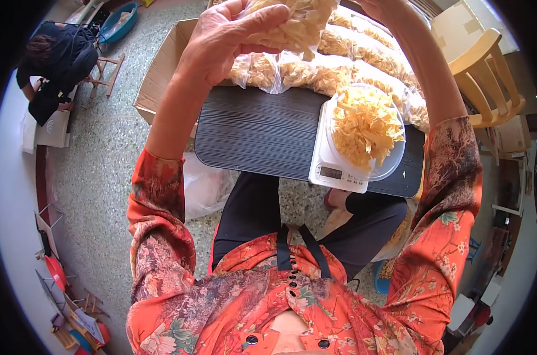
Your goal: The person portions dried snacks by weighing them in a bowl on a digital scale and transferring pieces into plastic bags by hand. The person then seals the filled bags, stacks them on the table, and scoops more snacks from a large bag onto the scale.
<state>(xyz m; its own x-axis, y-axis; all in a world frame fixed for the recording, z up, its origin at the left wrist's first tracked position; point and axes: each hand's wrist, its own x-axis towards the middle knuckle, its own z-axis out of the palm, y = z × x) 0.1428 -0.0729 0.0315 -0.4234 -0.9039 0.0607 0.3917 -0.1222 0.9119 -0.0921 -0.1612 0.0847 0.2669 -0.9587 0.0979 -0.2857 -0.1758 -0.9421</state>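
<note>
My left hand (236,28) grips a clear plastic bag of dried yellowish flakes (298,26), its thumb lying across the front. The bag is raised above rows of similar filled bags (363,50), and its top is cut off by the frame. At the upper edge, right of the bag, only part of my right hand (378,6) shows; its fingers are mostly out of frame. A white digital scale (337,177) stands below on the dark tabletop (256,130). On it sits a clear round bowl (392,168) heaped with loose pale yellow flakes (366,127).
An open cardboard box (156,77) stands left of the tabletop. A translucent plastic bag (206,186) lies below the table's left edge. A wooden chair (487,83) is at right. Another person (61,53) sits at far left, near a blue tub (117,23).
</note>
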